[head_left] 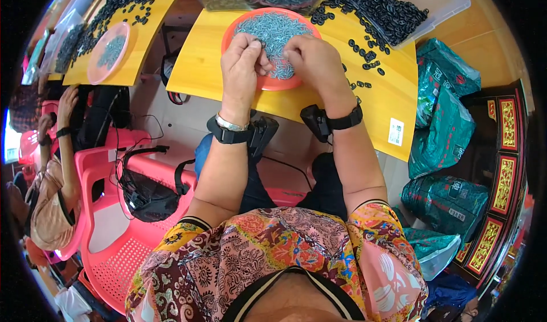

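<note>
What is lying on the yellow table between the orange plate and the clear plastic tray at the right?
In the head view, scattered small black rings lie on the yellow table between the orange plate and the clear plastic tray.

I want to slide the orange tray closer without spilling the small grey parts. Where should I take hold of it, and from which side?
Take the orange tray by its raised rim at the left and right edges, coming in from the near side. The rim is bare there, while the grey parts heap in the middle. The left hand and right hand already hover over its near edge.
</note>
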`<state>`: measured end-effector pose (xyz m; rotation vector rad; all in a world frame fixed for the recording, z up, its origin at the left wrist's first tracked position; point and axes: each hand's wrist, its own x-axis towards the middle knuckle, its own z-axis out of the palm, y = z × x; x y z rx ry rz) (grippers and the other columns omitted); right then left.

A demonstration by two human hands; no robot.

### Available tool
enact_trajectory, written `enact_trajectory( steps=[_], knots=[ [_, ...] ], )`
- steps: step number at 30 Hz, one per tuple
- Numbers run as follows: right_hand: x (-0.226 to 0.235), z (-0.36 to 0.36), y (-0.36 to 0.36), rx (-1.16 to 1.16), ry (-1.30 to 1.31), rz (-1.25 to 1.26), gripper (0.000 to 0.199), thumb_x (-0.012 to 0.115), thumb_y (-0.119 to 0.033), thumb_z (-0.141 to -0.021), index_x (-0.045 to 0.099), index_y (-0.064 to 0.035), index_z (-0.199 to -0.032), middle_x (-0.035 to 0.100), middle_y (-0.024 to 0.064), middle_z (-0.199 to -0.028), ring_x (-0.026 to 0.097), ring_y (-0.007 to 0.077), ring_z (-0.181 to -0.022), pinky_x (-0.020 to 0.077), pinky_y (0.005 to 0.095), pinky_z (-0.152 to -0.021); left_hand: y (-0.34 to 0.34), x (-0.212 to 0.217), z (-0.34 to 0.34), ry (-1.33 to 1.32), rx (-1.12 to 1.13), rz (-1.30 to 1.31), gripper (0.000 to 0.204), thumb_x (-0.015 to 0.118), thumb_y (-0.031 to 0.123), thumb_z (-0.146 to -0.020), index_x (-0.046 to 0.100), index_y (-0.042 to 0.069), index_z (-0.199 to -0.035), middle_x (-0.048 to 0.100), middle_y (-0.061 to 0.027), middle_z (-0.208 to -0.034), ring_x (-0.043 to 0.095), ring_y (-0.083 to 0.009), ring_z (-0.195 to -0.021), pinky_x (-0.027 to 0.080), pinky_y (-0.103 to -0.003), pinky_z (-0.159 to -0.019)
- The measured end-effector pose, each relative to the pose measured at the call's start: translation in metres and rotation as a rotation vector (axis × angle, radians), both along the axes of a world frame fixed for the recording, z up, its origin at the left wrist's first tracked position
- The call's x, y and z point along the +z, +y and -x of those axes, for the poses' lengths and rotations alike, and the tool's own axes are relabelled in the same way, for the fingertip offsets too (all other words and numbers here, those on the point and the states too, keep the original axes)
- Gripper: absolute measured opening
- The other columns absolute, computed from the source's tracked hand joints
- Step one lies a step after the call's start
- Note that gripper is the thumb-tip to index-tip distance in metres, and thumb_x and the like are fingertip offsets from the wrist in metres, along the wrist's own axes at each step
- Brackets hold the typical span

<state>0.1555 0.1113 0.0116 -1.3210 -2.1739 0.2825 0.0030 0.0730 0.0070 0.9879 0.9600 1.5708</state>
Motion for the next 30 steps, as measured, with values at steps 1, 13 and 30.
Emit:
enact_trajectory(
  steps=[1, 13, 30],
  knots=[
    [0.002, -0.002, 0.0, 0.002, -0.001, -0.004, 0.012, 0.061, -0.017, -0.078, 0.066, -0.0067, -0.082, 0.064, 0.0109, -0.08, 0.061, 0.0287, -0.071, 0.0487, 0.0378, -0.064, 0.0, -0.001, 0.0, -0.001, 0.002, -0.004, 0.012, 0.043, 0.009, -0.091, 0.05, 0.004, -0.084, 0.052, -0.0015, -0.064, 0.05, -0.0081, -0.055, 0.04, -0.02, -0.051],
    [0.013, -0.009, -0.001, 0.171, 0.696, 0.413, 0.01, 0.06, -0.007, -0.085, 0.064, -0.0001, -0.091, 0.061, -0.0021, -0.077, 0.052, 0.0041, -0.067, 0.0432, 0.0201, -0.06, 0.0, -0.008, -0.005, 0.109, -0.106, -0.022, 0.012, 0.041, 0.012, -0.093, 0.05, 0.005, -0.088, 0.054, -0.0012, -0.069, 0.053, -0.0095, -0.061, 0.042, -0.021, -0.056],
    [0.042, -0.012, -0.021, 0.202, 0.394, 0.209, 0.011, 0.058, -0.008, -0.084, 0.06, 0.0015, -0.088, 0.059, 0.0031, -0.071, 0.051, 0.0075, -0.065, 0.0426, 0.0226, -0.06, -0.004, -0.002, -0.009, 0.634, 0.009, -0.219, 0.005, 0.05, 0.005, -0.085, 0.053, 0.001, -0.087, 0.053, -0.0159, -0.064, 0.058, -0.0278, -0.058, 0.043, -0.035, -0.054]
  ],
)
